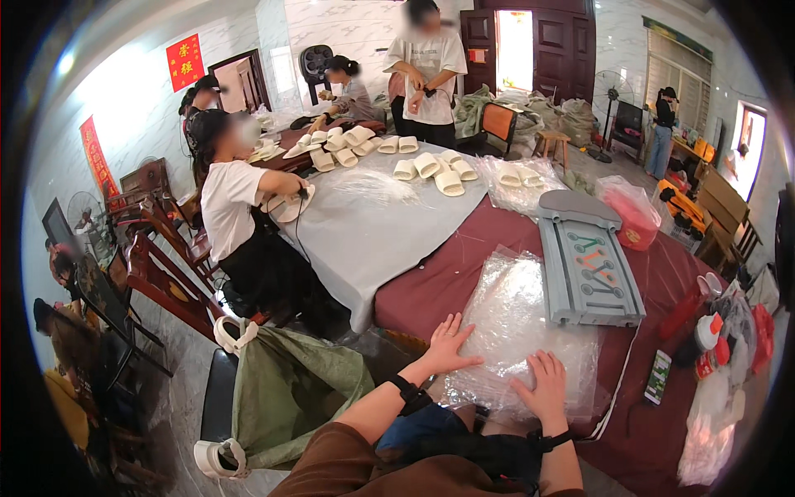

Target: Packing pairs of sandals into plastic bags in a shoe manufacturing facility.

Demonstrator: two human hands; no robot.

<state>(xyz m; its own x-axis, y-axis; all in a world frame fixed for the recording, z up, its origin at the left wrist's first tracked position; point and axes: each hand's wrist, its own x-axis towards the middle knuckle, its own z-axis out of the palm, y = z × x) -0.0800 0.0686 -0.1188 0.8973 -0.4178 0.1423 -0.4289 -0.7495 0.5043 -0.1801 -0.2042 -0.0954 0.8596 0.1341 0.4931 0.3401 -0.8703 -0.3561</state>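
Observation:
A stack of clear plastic bags [517, 319] lies at the near edge of the table, shiny and slightly wrinkled. My left hand [449, 346] rests at the left side of the stack with its fingers apart. Flat on the near part of the bags lies my right hand [546, 388], its fingers stretched out. Neither hand grips anything. Just beyond the bags, to the right, is a grey plastic board-like device [590, 257] with coloured linked shapes on its face.
Cream slippers [426, 165] sit across the grey cloth [373, 240]. A green sack [302, 389] hangs open by a chair at my left. On the right are a phone [657, 378], bottles [709, 331] and a pink bag [629, 211]. A person in white [236, 195] handles a slipper.

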